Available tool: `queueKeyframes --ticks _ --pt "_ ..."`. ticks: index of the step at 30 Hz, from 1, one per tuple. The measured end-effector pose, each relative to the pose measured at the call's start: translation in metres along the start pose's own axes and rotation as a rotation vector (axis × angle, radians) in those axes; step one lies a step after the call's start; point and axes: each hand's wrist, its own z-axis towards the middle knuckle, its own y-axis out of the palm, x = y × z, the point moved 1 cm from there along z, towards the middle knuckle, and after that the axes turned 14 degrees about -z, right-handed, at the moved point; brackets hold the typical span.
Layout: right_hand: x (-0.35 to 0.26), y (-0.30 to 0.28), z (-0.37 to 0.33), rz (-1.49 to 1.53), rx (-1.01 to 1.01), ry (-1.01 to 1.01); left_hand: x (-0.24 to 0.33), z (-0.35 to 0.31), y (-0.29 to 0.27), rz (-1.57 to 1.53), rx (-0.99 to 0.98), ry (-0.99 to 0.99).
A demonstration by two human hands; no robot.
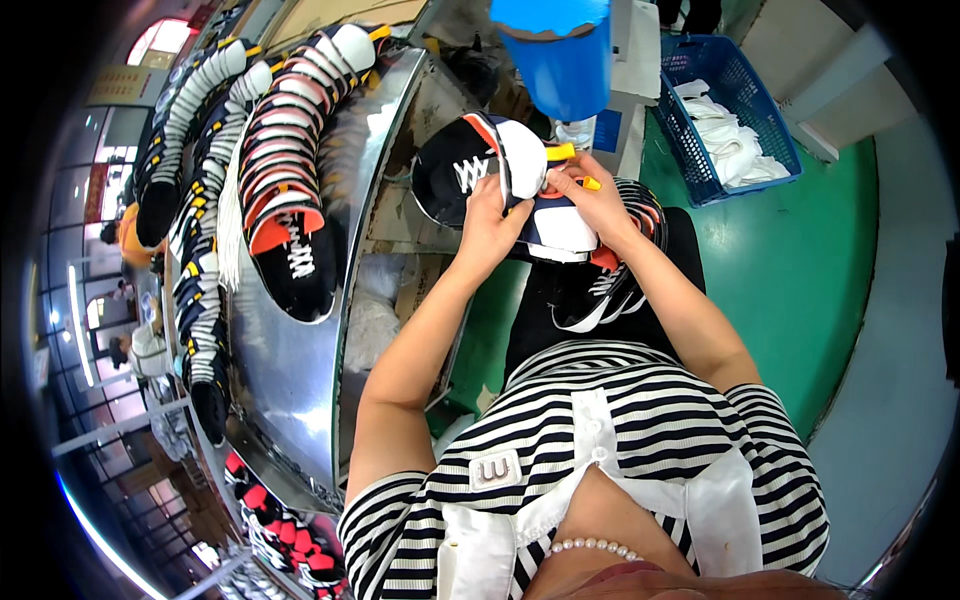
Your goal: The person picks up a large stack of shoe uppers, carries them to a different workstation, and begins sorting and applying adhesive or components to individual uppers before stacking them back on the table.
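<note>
Above my lap I hold a shoe upper with a black toe, white laces, white and navy side panels and a yellow tab at its heel end. My left hand grips its middle, thumb toward the opening. At the heel end my right hand pinches the edge, its fingers bent in. A small yellow piece shows by the right fingers; whether it is another tab or a tool I cannot tell. Beneath lie more nested uppers on my dark-clothed lap, with orange-red linings and white laces, partly hidden by the hands.
To the left, a shiny metal table carries a long curved row of nested uppers, with further rows beyond. A blue bucket stands ahead. A blue basket of white pieces sits on the green floor at the far right.
</note>
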Motion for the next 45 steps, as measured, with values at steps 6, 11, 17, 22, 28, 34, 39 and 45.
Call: queueKeyframes --ticks 6,11,17,22,28,34,39,45 --pt "-0.004 -0.007 -0.003 -0.111 -0.034 0.008 -0.014 0.010 -0.023 -0.750 -0.221 -0.785" --pt "-0.007 -0.013 0.000 -0.093 -0.028 -0.017 0.007 0.047 -0.005 -0.767 -0.071 -0.798" --pt "0.016 -0.040 0.024 -0.023 0.100 0.025 -0.024 0.063 0.031 -0.783 0.134 -0.585" --pt "0.021 -0.055 0.047 0.009 0.084 0.067 -0.044 0.080 0.049 -0.900 0.223 -0.473" --pt "0.027 -0.061 0.061 0.141 0.021 0.037 -0.057 0.093 0.053 -0.853 0.254 -0.533" --pt "0.023 -0.070 0.084 0.200 -0.032 0.178 -0.068 0.128 0.042 -1.127 0.294 -0.884" --pt "0.028 -0.075 0.064 0.291 0.207 0.302 -0.050 0.091 -0.012 -1.180 0.686 -0.644" --pt "0.044 -0.050 0.042 0.242 0.339 0.340 0.018 -0.038 0.024 -0.496 0.459 -0.746"
